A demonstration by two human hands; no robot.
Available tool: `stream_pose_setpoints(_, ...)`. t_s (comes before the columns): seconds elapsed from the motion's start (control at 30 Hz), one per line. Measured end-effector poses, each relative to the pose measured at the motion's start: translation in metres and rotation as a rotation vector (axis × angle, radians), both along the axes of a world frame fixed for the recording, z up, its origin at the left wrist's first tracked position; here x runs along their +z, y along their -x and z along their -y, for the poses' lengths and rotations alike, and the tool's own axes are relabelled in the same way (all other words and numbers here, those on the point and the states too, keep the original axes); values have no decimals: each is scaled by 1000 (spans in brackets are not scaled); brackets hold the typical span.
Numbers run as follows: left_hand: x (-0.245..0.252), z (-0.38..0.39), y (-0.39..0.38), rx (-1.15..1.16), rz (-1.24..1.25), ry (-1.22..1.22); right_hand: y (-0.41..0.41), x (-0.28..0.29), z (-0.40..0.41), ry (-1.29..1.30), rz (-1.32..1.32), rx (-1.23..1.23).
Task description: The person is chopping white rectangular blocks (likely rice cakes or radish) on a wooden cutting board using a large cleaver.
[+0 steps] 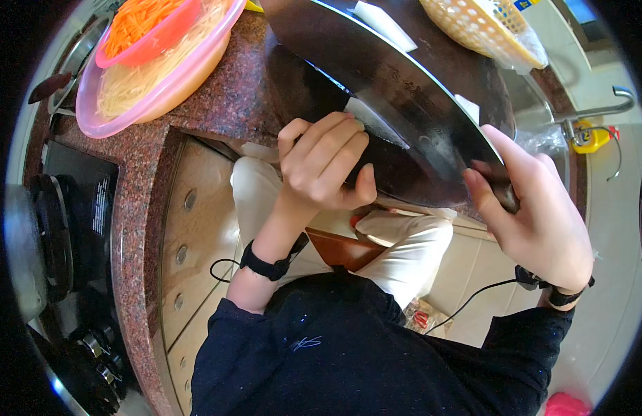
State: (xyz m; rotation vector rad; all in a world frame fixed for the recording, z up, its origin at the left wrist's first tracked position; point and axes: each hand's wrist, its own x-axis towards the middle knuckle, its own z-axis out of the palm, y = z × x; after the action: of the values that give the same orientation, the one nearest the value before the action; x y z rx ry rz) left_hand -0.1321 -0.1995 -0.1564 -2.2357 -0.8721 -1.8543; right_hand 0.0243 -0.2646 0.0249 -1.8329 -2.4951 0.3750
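Observation:
My right hand point(539, 208) grips the handle end of a large, dark-bladed cleaver point(393, 78). Its wide blade stretches up and left across a dark round cutting board point(476, 67). Against the near side of the blade lies a white vegetable piece point(375, 120), perhaps radish. The curled fingertips of my left hand point(326, 161) hold this piece on the board, close to the blade. Beyond the cleaver are another white piece point(386, 25) and a smaller white bit point(469, 108), partly hidden by the blade.
At the upper left, a pink bowl point(113, 122) holds pale shreds and a smaller red bowl point(154, 52) of carrot shreds. A perforated basket point(456, 26) stands at the upper right, by a sink tap point(601, 110). A black gas stove point(82, 171) is at left.

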Motion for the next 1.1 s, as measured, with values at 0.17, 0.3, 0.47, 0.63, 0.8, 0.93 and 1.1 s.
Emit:
stream_pose_setpoints(0.17, -2, -2, -2, 20, 8, -18, 10, 12, 5, 283, -25, -281)
stream_pose_setpoints(0.3, -6, -4, -2, 25, 23, -42, 4, 2, 11, 204, -65, -231)
stream_pose_setpoints(0.47, -4, -2, -1, 3, 17, -28, -1, -7, 6, 150, -69, -177)
stream_pose_setpoints(0.63, -5, -2, -1, 9, 22, -45, -5, -20, -9, -147, -158, 74)
stream_pose_setpoints(0.8, -6, -2, -1, 9, 12, -41, -5, -14, -4, -95, -202, 77)
stream_pose_setpoints(0.93, -6, -4, -2, 3, 38, -51, -4, -10, 6, -76, -168, 63)
stream_pose_setpoints(1.1, -6, -5, -1, 9, 31, -68, -4, -16, 13, -75, -168, 62)
